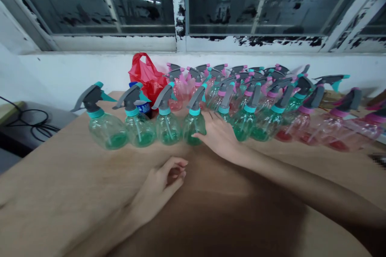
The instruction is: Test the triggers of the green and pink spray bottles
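Right hand [219,133] clasps green bottle [192,125] between close neighbours [168,130].

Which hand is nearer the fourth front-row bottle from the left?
Right. The right hand is at the right side of the fourth bottle, thumb across its front; the left hand is apart, nearer the camera.

Green bottles [169,130] have grey heads [163,97] and teal collars [194,111]; pink bottles [336,128], grey heads and pink collars [339,113]. The bag [148,76] is red, the table [75,172] tan.
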`<state>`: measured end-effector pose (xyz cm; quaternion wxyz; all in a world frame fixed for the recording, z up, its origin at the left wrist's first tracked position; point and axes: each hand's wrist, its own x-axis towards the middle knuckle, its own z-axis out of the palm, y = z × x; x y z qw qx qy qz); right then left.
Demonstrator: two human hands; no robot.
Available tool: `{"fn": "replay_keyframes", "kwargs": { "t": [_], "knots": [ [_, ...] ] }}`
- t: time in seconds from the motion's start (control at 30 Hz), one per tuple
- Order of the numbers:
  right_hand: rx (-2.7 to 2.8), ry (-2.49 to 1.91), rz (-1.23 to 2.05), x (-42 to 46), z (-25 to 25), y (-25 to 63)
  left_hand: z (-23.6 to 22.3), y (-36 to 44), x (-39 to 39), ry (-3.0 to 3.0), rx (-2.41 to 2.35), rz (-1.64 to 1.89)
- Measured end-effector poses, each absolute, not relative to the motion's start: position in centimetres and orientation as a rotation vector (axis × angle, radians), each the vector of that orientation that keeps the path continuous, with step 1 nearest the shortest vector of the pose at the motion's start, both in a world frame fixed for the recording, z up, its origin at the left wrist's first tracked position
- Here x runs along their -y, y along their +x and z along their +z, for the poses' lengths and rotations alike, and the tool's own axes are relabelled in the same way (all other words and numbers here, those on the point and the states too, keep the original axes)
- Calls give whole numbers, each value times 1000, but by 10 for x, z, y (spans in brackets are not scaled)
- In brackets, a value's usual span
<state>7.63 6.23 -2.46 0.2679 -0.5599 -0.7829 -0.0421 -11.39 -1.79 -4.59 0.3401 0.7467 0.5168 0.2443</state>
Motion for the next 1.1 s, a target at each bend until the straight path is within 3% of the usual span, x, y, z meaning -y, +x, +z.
{"fn": "replay_keyframes", "kwargs": {
  "t": [0.27,0.5,0.73,1.1],
  "knots": [
    [2110,-1545,-108,-66,-26,73,-47,-108,16,1946,-1329,575],
    [2071,-1321,-16,-37,-19,114,-47,-103,16,1946,-1327,626],
    [1864,-1450,-5,-48,-24,163,-42,-94,12,1923,-1306,668],
    [1875,-1666,188,-78,-27,136,-42,-90,19,1661,-1197,792]
  ]
}}
